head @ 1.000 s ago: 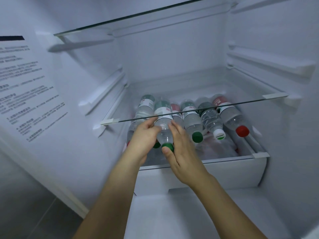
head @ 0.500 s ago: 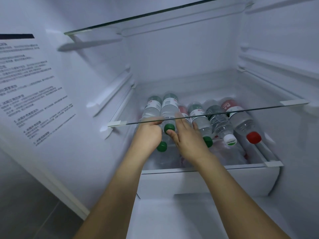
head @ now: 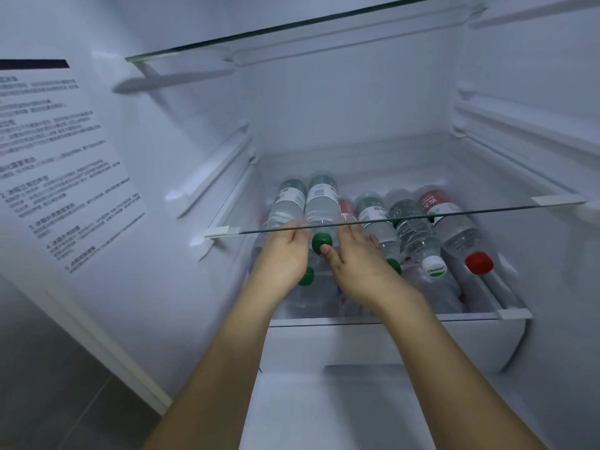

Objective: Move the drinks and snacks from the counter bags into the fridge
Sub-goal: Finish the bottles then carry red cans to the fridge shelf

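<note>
The clear plastic green-capped bottle point(head: 319, 219) lies atop the row of water bottles in the fridge drawer point(head: 389, 339), pushed further back than a second ago. The left hand point(head: 284, 254) curls against its side; the right hand's point(head: 355, 264) straight fingers press it. A glass shelf point(head: 487, 212) crosses just above the hands.

Light: cool, dim, bluish; brightest on the white back wall of the fridge interior point(head: 341, 102).
Shadows: soft, under the upper clear glass shelf point(head: 292, 26).
Blur: printed text, upper left.
Distortion: wide-angle bending at edges.
</note>
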Motion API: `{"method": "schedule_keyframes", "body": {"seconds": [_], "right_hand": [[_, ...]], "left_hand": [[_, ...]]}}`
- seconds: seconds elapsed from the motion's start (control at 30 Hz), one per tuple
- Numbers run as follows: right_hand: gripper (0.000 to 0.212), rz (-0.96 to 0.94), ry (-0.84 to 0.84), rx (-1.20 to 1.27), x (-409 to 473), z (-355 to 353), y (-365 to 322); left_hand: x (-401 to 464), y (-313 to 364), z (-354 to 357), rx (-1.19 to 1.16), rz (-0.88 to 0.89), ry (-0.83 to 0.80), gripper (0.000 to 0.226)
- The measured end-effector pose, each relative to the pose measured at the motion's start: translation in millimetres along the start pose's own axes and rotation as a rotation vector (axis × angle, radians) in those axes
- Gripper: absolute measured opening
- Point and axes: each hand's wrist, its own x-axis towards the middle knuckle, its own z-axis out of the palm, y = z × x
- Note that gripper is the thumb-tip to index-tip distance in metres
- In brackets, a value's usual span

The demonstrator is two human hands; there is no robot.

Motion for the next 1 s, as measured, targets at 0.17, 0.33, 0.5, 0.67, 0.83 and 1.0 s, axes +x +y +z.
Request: {"method": "schedule_keyframes", "body": {"seconds": [0.17, 0.33, 0.5, 0.67, 0.83, 1.0], "right_hand": [[0.071, 0.004, -0.055, 0.022, -16, -12, 0], [0.072, -0.016, -0.084, 0.006, -28, -23, -3], [0.071, -0.015, -0.142, -0.042, -38, -29, -10], [0.071, -0.003, -0.223, -0.194, -55, -33, -27], [0.071, -0.011, -0.247, -0.306, -80, -43, -53], [0.071, -0.036, -0.286, -0.341, -112, -52, -82]], "left_hand": [[-22, -3, -6, 0.371, 0.228, 0.160, 0.031], [-42, -1, -10, 0.518, 0.311, 0.187, 0.032], [-57, -7, -21, 0.649, 0.289, 0.170, 0.044], [-81, -12, -33, 0.924, 0.264, 0.159, 0.062], [-114, -9, -52, 1.025, 0.266, 0.163, 0.065], [-150, -6, -71, 1.072, 0.231, 0.127, 0.064]]}}
